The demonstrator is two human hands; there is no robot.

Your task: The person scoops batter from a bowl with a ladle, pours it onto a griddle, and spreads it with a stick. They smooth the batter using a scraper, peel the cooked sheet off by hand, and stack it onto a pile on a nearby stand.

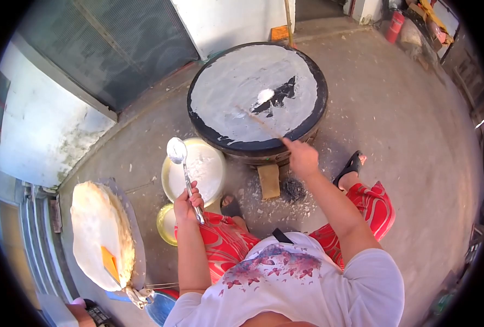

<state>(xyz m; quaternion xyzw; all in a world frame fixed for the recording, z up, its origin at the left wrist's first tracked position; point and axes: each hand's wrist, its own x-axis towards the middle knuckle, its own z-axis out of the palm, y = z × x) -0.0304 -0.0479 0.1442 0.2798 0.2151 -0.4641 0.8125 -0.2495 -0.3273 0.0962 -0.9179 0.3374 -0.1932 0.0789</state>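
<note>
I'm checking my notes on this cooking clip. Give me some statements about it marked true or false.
1. The left hand holds a ladle. True.
2. The right hand is empty. False: it holds a stick that reaches onto the griddle.
3. Batter covers the whole griddle. False: a dark bare patch shows near the middle.
4. A stack of flatbreads lies to the person's left. True.
</note>
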